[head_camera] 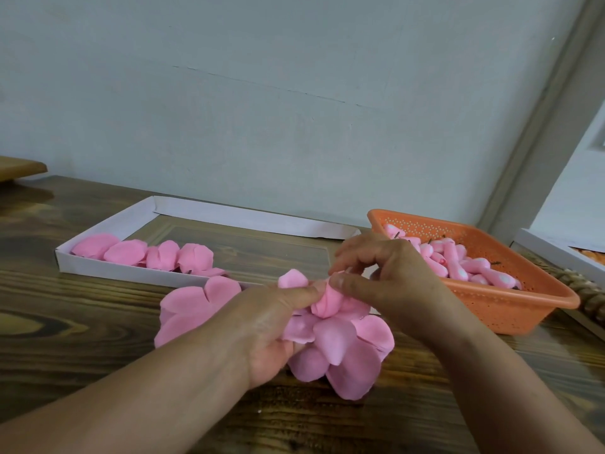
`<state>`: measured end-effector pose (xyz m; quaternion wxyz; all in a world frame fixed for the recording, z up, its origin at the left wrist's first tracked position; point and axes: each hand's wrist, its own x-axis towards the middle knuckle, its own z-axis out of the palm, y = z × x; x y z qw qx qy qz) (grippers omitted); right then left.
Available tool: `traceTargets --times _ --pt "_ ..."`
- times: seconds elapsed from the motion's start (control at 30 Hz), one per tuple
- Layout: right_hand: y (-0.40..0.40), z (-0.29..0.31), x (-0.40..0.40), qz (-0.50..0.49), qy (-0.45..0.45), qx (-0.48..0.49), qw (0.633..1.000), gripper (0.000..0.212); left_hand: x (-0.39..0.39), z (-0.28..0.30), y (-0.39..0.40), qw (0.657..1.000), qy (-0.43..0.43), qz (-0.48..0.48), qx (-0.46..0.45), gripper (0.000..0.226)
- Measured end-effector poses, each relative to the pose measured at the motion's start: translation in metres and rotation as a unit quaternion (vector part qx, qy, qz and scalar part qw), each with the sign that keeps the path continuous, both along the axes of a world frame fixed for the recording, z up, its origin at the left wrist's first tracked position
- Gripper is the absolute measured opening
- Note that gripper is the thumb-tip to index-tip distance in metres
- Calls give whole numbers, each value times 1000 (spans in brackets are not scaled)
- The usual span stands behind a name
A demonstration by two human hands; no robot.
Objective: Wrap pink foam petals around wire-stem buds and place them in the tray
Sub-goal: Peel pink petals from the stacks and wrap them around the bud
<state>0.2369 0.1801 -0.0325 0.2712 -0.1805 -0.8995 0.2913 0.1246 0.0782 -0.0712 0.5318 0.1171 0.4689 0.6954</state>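
While the left hand (278, 326) cradles loose pink petals (340, 352), the right hand (386, 276) pinches one petal around the bud (325, 304).
Keep the wrap snug, overlapping evenly; its wire stem seems hidden. Beyond wait the white tray (108, 265) and orange basket (510, 309).

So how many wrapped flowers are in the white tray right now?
4, in a row along the tray's near-left wall: far left, next, third, rightmost. More may hide beneath them.
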Motion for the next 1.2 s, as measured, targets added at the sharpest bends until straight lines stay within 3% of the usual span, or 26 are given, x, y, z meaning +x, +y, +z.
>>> traceTargets --times 0.1,0.27,0.33,0.53,0.8,1.0,1.2 --pt "1 -1 1 24 17 -34 999 12 -2 0 0 1000 14 -12 11 8" --pt "5 -5 -2 -17 61 1 998 18 -3 3 0 997 -20 -25 67 19" --pt "4 -6 -2 -28 70 21 997 17 -4 1 1 997 8 -22 76 22" --pt "-4 -4 -1 13 23 122 992 8 -4 0 1 990 138 35 -13 21" --pt "-8 2 3 60 -48 206 976 8 -4 4 -3 984 173 43 -30 13" --pt "-7 1 2 29 -7 157 987 6 3 2 -7 968 252 -17 -7 24" --pt "-5 -3 1 18 -4 105 994 8 4 2 -8 970 241 -28 -3 19"
